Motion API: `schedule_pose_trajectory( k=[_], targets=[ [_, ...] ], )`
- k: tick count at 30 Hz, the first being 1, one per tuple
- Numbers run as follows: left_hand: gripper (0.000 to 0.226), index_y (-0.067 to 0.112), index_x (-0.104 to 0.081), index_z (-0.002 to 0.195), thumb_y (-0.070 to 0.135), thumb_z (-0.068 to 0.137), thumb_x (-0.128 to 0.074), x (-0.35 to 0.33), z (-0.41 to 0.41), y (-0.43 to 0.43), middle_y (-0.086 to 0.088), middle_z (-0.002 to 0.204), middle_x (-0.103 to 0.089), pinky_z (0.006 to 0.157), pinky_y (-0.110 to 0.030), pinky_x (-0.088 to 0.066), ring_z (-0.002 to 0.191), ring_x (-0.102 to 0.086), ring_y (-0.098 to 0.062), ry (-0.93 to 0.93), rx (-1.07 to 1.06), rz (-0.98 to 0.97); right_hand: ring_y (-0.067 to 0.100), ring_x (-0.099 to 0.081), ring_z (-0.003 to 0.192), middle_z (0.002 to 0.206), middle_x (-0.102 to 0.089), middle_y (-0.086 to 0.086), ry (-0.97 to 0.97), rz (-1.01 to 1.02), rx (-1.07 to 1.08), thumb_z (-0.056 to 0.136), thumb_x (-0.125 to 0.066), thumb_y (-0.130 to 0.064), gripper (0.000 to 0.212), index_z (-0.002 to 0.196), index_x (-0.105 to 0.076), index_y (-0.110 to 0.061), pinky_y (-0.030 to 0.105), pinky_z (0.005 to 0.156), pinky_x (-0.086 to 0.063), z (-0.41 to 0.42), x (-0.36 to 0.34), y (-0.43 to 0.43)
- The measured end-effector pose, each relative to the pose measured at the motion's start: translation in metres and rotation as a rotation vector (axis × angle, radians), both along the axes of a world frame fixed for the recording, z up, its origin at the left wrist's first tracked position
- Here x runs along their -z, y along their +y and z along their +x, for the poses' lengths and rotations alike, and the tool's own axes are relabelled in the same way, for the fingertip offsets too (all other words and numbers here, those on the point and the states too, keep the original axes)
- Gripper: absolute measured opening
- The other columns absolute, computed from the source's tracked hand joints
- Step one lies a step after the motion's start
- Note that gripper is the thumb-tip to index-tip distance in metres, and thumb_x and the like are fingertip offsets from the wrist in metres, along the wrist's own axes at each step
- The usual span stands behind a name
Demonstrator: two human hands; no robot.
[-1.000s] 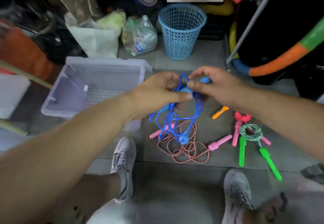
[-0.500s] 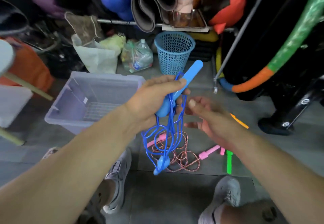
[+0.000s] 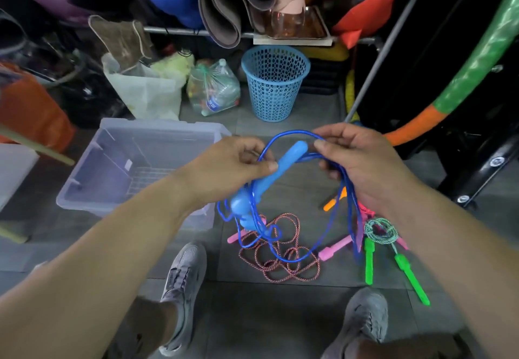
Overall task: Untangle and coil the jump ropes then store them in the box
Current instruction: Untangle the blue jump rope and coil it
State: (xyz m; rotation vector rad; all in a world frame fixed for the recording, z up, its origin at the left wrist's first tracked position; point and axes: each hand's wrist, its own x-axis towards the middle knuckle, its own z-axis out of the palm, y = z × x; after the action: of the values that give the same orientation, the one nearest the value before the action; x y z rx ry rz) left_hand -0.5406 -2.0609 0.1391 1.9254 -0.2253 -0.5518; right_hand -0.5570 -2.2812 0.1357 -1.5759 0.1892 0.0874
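Note:
My left hand grips a light blue handle of the blue jump rope in mid air. My right hand pinches loops of the same blue cord, which hang down toward the floor. A second blue handle dangles below. On the grey floor lie a red-and-white rope with pink handles, a coiled green rope with green handles, and an orange handle. The clear plastic box stands open at the left with nothing visible inside.
A blue mesh basket, plastic bags and a rolled mat crowd the back. A green-and-orange hoop and black stand are at the right. My two grey shoes sit at the bottom.
My right hand, open half a second ago, has closed on the blue cord and pulled loops out to the right. The handle in my left hand has tipped lower.

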Motion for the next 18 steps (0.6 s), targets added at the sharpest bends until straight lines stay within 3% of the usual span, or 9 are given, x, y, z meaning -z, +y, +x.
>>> schedule_pose_trajectory(
  k=[3,5,7,10,13,16,18],
  targets=[
    [0.009,0.011,-0.065,0.085,0.014,0.092,-0.07,0.002,0.005,-0.003,-0.002,0.073,-0.073,0.058,-0.008,-0.042,0.06,-0.062,-0.002,-0.003,-0.004,0.014,0.009,-0.059,0.058,0.078,-0.074,0.002,0.045,0.194,0.01,0.094,-0.058,0.004,0.017,0.101,-0.065,-0.01,0.017,0.049,-0.043,0.01,-0.006,-0.003],
    [0.009,0.011,-0.065,0.086,0.016,0.093,-0.068,0.002,0.007,-0.006,-0.004,0.076,-0.074,0.053,-0.011,-0.041,0.059,-0.062,-0.003,0.04,-0.017,-0.012,0.01,-0.06,0.061,0.082,-0.074,0.005,0.038,0.192,-0.036,0.092,-0.059,0.006,0.02,0.102,-0.065,-0.009,0.018,0.051,-0.045,0.011,-0.006,-0.004],
    [0.013,0.016,-0.065,0.085,0.024,0.096,-0.065,0.004,0.01,-0.009,-0.003,0.087,-0.076,0.051,-0.017,-0.038,0.065,-0.062,-0.008,0.1,-0.054,-0.069,0.009,-0.063,0.062,0.084,-0.072,0.005,-0.001,0.038,-0.087,0.09,-0.062,0.006,0.022,0.101,-0.067,-0.013,0.018,0.054,-0.049,0.01,-0.003,-0.003],
    [0.022,0.017,-0.061,0.081,0.023,0.101,-0.056,0.005,0.013,-0.014,-0.001,0.088,-0.07,0.044,-0.019,-0.03,0.061,-0.057,-0.01,0.171,-0.163,-0.211,0.009,-0.066,0.064,0.084,-0.07,0.004,-0.053,-0.28,-0.138,0.092,-0.064,0.003,0.022,0.103,-0.068,-0.016,0.021,0.057,-0.052,0.008,0.003,-0.002],
    [0.025,0.018,-0.061,0.081,0.023,0.103,-0.052,0.003,0.012,-0.019,-0.004,0.091,-0.07,0.042,-0.018,-0.027,0.056,-0.054,-0.009,0.208,-0.188,-0.31,0.003,-0.061,0.057,0.077,-0.068,0.005,-0.048,-0.528,-0.227,0.094,-0.065,-0.006,0.011,0.096,-0.07,-0.016,0.012,0.055,-0.047,0.005,0.003,-0.003],
    [0.025,0.019,-0.061,0.082,0.025,0.104,-0.05,0.003,0.013,-0.019,-0.002,0.083,-0.068,0.042,-0.018,-0.028,0.058,-0.053,-0.009,0.155,-0.184,-0.245,0.004,-0.058,0.053,0.066,-0.063,0.001,-0.028,-0.503,-0.276,0.096,-0.063,-0.007,0.014,0.086,-0.068,-0.016,0.011,0.052,-0.046,0.003,0.004,-0.003],
    [0.025,0.019,-0.061,0.082,0.027,0.103,-0.051,0.003,0.014,-0.018,0.001,0.076,-0.065,0.042,-0.018,-0.028,0.056,-0.051,-0.009,0.077,-0.176,-0.134,0.012,-0.064,0.061,0.07,-0.067,0.004,-0.012,-0.413,-0.235,0.097,-0.062,-0.008,0.016,0.086,-0.069,-0.018,0.022,0.06,-0.057,0.003,0.004,-0.004]
  ],
)
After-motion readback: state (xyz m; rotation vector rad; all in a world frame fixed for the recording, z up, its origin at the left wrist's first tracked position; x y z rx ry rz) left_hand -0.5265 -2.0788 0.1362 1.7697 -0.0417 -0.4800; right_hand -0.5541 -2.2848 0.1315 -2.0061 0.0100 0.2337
